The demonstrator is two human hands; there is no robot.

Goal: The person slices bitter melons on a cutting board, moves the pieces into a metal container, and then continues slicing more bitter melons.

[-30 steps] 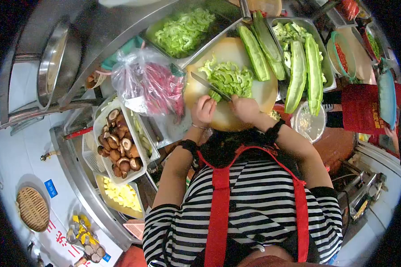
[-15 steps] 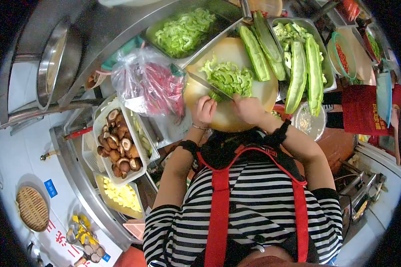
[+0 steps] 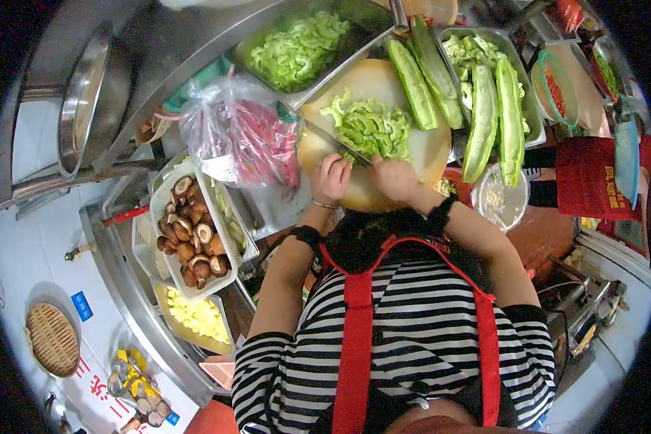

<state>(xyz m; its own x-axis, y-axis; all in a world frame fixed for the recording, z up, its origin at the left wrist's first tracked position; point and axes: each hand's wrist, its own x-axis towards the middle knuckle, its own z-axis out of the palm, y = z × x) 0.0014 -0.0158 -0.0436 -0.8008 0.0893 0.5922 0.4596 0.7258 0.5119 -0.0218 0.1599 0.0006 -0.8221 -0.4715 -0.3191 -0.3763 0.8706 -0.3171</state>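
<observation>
A round cutting board [image 3: 372, 194] bears a heap of sliced bitter melon [image 3: 372, 130]. My right hand [image 3: 396, 179] is closed around the handle of a kitchen knife [image 3: 331, 137], whose blade slants up and left across the near side of the slices. Left of it, my left hand [image 3: 331, 179] rests at the board's near left, fingers curled over a bit of bitter melon close to the blade; most of that piece is hidden. Two hollowed bitter melon halves [image 3: 414, 85] lie on the board's far right edge.
A metal tray of sliced bitter melon [image 3: 296, 54] stands behind the board. More halves [image 3: 482, 126] lean on a metal pan [image 3: 534, 123] at right. Bagged red produce [image 3: 249, 134], a mushroom basket [image 3: 235, 253] and yellow chunks [image 3: 197, 315] are left. Another person's red apron [image 3: 593, 177] shows right.
My right hand has shifted slightly left with the knife, closer to my left hand. The left hand has barely moved.
</observation>
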